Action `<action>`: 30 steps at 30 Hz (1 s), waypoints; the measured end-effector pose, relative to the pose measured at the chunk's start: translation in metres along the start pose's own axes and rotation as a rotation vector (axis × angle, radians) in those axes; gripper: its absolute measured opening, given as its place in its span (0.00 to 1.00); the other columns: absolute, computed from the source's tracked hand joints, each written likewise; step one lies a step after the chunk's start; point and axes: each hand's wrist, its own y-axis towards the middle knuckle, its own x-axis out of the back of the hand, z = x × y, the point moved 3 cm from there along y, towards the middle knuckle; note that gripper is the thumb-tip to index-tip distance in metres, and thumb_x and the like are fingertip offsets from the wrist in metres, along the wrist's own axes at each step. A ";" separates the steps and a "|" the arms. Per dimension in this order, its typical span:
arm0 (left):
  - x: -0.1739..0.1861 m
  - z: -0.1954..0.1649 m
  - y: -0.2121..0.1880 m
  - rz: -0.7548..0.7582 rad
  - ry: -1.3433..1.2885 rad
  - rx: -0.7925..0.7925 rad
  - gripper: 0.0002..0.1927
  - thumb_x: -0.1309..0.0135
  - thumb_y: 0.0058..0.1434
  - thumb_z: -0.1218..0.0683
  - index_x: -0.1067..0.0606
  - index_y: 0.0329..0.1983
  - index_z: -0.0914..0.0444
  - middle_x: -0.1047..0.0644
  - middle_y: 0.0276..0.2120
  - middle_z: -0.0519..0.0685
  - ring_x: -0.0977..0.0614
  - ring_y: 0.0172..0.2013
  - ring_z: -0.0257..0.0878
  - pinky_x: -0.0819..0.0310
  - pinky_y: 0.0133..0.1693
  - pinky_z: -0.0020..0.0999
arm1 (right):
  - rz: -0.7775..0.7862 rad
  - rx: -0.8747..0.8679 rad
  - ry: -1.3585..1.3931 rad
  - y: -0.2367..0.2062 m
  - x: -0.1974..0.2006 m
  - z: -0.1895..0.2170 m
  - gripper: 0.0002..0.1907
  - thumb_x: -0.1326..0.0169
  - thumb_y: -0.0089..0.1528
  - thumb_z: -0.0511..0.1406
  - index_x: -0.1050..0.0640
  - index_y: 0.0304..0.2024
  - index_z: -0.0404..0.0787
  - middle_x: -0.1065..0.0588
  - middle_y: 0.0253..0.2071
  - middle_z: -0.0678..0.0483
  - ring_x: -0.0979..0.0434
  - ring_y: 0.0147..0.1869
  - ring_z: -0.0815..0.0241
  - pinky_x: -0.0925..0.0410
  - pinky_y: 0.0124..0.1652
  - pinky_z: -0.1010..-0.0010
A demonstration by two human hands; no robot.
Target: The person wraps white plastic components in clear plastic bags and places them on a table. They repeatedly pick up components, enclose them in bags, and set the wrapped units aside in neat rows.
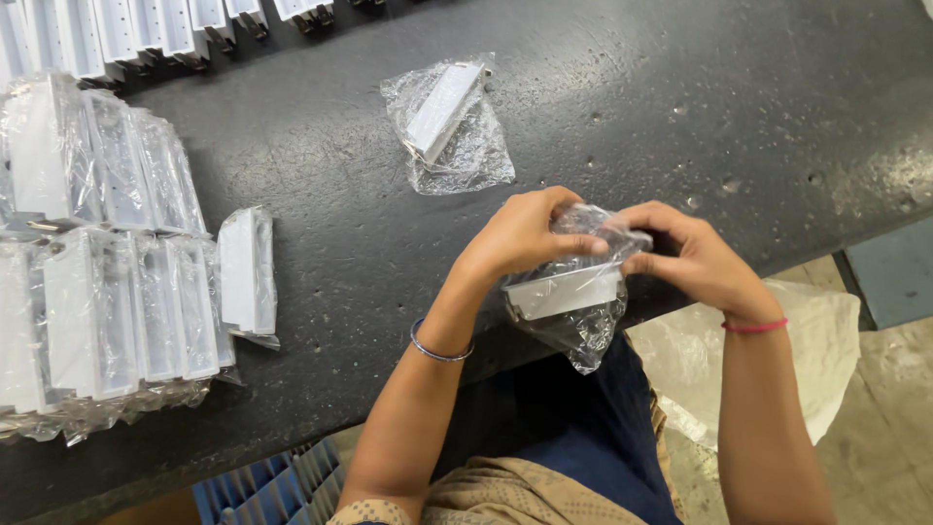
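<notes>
Both hands, left hand (520,236) and right hand (692,258), pinched a bagged white part (569,292) with closed fingers over the table's (632,97) near edge. Another bagged part (449,122) lay toward the far edge, open dark surface between them.

A dark, speckled worktable (680,107) fills the view. At 12 o'clock lies 1 white part in a crumpled clear bag (447,122). At 9 o'clock, 2 rows of bagged white parts (102,262) sit packed together, with 1 more bagged part (247,272) just beside them. At 11 o'clock, a line of unbagged white parts (146,29) runs along the far edge.
</notes>
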 end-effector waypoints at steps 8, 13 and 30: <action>-0.021 0.003 0.009 0.093 -0.247 0.043 0.31 0.29 0.43 0.43 0.18 0.45 0.67 0.16 0.33 0.52 0.16 0.35 0.40 0.22 0.39 0.35 | -0.049 -0.001 0.137 0.020 -0.003 -0.013 0.05 0.44 0.65 0.28 0.18 0.41 0.34 0.20 0.42 0.54 0.23 0.50 0.66 0.30 0.53 0.73; -0.005 0.001 0.009 0.023 -0.530 0.088 0.19 0.35 0.56 0.49 0.17 0.45 0.67 0.19 0.30 0.46 0.23 0.29 0.33 0.30 0.31 0.28 | -0.240 0.214 0.397 0.047 -0.002 -0.004 0.14 0.41 0.69 0.30 0.27 0.56 0.34 0.24 0.53 0.51 0.25 0.57 0.62 0.31 0.59 0.69; 0.141 0.028 -0.024 -0.847 -1.106 -0.322 0.14 0.33 0.59 0.48 0.21 0.40 0.61 0.26 0.23 0.38 0.37 0.16 0.23 0.47 0.16 0.21 | 0.201 0.104 0.576 0.195 -0.061 0.066 0.22 0.41 0.64 0.40 0.25 0.57 0.36 0.22 0.48 0.56 0.22 0.50 0.66 0.29 0.49 0.69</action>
